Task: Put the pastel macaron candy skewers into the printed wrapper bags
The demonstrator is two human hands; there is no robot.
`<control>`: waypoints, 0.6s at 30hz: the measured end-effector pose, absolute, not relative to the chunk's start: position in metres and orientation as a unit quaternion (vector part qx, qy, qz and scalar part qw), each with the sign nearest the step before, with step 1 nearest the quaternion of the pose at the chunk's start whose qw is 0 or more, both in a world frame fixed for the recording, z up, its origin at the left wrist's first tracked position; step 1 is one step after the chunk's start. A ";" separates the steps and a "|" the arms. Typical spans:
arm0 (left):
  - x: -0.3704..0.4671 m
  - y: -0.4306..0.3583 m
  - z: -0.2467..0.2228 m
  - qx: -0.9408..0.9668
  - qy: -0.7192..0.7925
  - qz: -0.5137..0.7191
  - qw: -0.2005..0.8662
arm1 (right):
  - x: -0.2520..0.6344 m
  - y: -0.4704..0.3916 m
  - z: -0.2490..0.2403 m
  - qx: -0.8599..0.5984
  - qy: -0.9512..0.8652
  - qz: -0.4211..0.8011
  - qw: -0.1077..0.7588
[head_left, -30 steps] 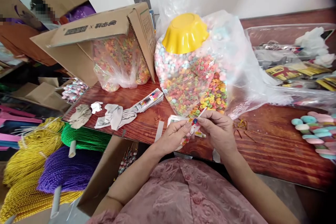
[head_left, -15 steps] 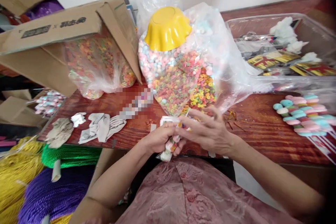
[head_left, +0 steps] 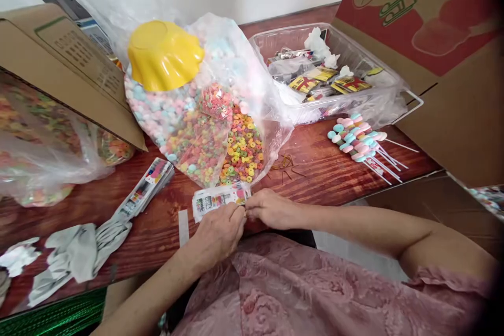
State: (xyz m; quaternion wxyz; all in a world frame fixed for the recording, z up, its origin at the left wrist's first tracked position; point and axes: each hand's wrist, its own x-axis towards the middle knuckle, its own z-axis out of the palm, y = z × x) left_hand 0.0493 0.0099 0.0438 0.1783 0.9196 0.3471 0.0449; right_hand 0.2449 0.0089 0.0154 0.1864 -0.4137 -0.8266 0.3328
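Note:
At the table's front edge my left hand [head_left: 222,228] and my right hand [head_left: 271,209] meet, both with fingers closed in a pinch. What they pinch between them is mostly hidden behind the fingers. Right behind them lies a stack of printed clear wrappers [head_left: 214,200], close to my left fingers. Beyond it, a large open plastic bag holds yellow, orange and green candy rings [head_left: 242,152]. Pink, blue and white round candies [head_left: 151,121] fill the bag behind, with a yellow scalloped bowl [head_left: 163,55] upside down on top.
To the right lie candy skewers [head_left: 356,136] on white sticks, beside a clear plastic bin [head_left: 315,107] of packets. Cardboard boxes stand at left [head_left: 79,58] and right [head_left: 452,110]. More wrappers [head_left: 145,189] and grey gloves [head_left: 74,254] lie on the left.
The view has swung right. My right hand, raised with fingers spread before, has come down and closed beside the left. The candy-filled packet seen in my left hand earlier is out of sight.

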 end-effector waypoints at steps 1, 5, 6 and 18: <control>0.050 0.010 0.040 0.934 0.330 0.064 0.124 | 0.247 0.009 0.012 -0.416 -0.817 0.353 0.183; 0.057 0.011 0.030 0.924 0.329 0.137 0.140 | 0.257 0.001 0.012 -0.446 -0.813 0.305 0.215; 0.060 0.012 0.030 0.905 0.347 0.149 0.196 | 0.260 -0.003 0.014 -0.457 -0.821 0.250 0.234; 0.068 0.024 0.037 0.515 0.411 0.045 0.751 | 0.278 -0.010 0.008 -0.317 -0.903 0.022 0.290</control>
